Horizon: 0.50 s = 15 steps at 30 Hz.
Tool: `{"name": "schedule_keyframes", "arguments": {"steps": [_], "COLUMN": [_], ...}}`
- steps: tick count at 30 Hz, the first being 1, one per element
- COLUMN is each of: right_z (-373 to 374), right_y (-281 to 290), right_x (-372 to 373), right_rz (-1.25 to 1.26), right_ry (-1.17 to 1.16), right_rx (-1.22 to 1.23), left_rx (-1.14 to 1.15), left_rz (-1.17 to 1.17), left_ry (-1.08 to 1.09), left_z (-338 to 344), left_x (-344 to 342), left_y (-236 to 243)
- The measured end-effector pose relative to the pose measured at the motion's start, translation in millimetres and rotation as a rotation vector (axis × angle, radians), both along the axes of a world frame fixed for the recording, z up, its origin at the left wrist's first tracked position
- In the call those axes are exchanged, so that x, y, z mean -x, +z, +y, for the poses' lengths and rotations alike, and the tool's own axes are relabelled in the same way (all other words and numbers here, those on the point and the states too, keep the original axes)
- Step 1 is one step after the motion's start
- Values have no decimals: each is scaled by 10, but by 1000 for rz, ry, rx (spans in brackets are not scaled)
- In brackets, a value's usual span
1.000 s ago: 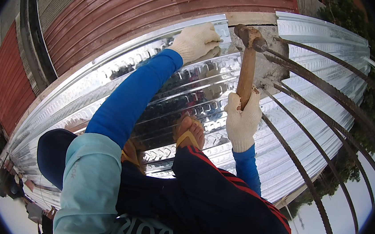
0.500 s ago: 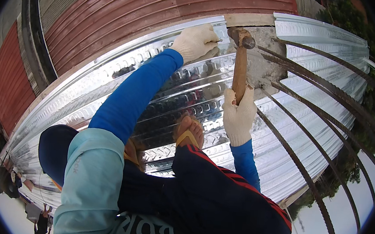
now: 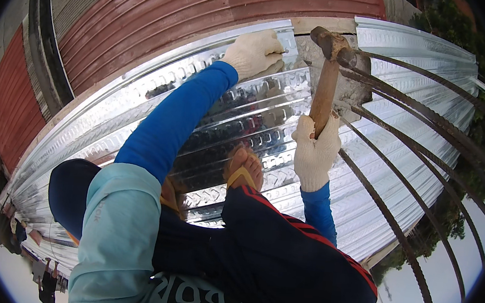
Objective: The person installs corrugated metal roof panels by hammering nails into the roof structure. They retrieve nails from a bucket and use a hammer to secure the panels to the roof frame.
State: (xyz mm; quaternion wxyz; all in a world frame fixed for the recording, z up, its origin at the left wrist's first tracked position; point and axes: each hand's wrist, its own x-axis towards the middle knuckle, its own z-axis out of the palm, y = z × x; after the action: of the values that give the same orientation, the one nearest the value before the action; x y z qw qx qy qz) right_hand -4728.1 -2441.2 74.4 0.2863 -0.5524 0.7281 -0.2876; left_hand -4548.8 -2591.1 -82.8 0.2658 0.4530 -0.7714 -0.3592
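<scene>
Shiny ridged metal decking (image 3: 267, 104) takes up most of the view, with a red ridged roof (image 3: 207, 30) beyond it and a patch of rough grey concrete (image 3: 349, 86) in a gap near the far edge. So the hammer (image 3: 324, 89) is in the right hand (image 3: 316, 152), fingers wrapped round the lower part of the handle. The rest of it sticks out past the hand, away from the body, and the head shows over the concrete, close to where a bunch of rebar (image 3: 457, 135) fans out to the right. Can't tell if the head touches anything there.

Looks well used tbh: plain brown wooden handle, dark head, kinda rusty, with blunt rounded ends. Head sits crosswise on top and the handle leans a bit to the right.

Left hand (image 3: 254, 53) is bunched up low over the decking near its cut end, fingers curled in, can't tell if it's pinching something. Both hands wear off-white knit gloves.

Compared with half a second ago, the hammer and right hand have shifted right and the handle tilts more, while the left hand is basically in the same spot
</scene>
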Motion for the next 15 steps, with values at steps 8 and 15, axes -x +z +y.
{"name": "schedule_keyframes", "arguments": {"steps": [8,15], "right_z": [19,20], "right_y": [-160,47], "right_x": [-52,-2], "right_rz": [78,85], "right_ry": [19,-28], "right_rx": [-305,-273], "left_rx": [4,-44], "left_rz": [-80,-3], "left_ry": [-42,-64], "left_z": [-37,-16], "left_x": [8,34], "left_y": [-38,36]}}
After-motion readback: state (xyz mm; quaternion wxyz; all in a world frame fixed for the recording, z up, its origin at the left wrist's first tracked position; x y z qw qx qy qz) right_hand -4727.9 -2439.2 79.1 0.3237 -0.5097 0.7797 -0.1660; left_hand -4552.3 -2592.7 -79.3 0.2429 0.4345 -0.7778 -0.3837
